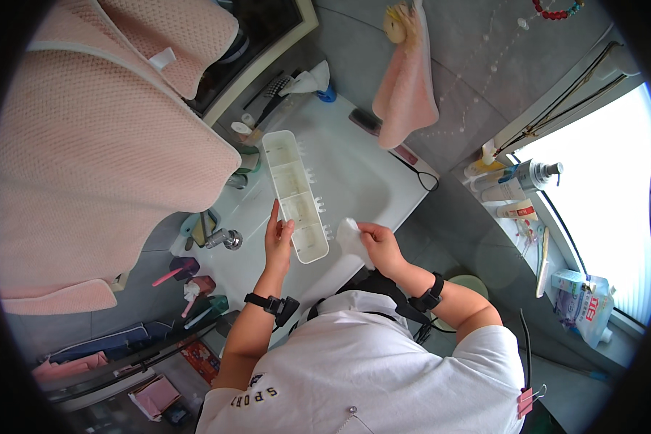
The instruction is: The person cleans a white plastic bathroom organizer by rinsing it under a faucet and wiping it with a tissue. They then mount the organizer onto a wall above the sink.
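Note:
Over the white washbasin (347,157), my left hand (278,241) grips a long white plastic organizer (298,198) by its lower left side. Several compartments divide the organizer, its inside faces up, and small hooks or prongs line its right edge. To the right of it, apart from it, my right hand (381,247) pinches a white tissue or thin cloth (349,238) that hangs near the basin's front rim. The undersides of the organizer and the fingers behind it are hidden.
A chrome faucet handle (225,238) stands left of the basin. Pink towels (108,163) hang at the left, and a small pink hand towel (407,103) on the back wall. Bottles and tubes (512,184) line the windowsill. A hairbrush (364,120) lies on the far rim.

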Demonstrator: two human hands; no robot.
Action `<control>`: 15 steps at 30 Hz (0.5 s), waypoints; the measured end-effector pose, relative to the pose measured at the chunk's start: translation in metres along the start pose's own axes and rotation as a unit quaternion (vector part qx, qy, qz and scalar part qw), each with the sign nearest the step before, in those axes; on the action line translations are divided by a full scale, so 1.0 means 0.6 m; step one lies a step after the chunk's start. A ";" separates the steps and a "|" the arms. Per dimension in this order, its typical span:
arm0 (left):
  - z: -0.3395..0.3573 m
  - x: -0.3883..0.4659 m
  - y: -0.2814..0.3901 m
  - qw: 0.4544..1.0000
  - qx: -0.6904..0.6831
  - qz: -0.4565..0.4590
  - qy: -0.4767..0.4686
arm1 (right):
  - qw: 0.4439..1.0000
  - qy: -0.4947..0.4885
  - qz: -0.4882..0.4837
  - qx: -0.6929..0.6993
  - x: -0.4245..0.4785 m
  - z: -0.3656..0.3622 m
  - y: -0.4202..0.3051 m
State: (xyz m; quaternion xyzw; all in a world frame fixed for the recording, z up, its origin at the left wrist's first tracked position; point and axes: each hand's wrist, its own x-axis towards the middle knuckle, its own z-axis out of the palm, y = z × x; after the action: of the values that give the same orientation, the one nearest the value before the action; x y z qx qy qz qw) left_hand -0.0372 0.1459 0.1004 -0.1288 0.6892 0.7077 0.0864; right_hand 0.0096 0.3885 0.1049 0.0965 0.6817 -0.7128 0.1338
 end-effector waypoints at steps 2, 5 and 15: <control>0.003 -0.005 0.001 1.000 0.008 -0.002 0.002 | 0.983 0.007 -0.148 -0.109 0.009 0.000 -0.030; 0.009 -0.006 0.014 0.999 0.026 -0.029 -0.004 | 0.919 -0.019 -0.349 -0.179 0.016 0.035 -0.053; -0.007 -0.014 0.022 1.000 -0.008 -0.024 -0.016 | 0.861 0.005 -0.426 -0.279 0.064 0.038 -0.028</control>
State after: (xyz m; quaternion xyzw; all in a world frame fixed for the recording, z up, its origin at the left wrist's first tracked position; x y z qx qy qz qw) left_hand -0.0329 0.1416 0.1154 -0.1350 0.6788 0.7128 0.1135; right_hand -0.0315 0.3640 0.1098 -0.2411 0.8272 -0.4800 -0.1650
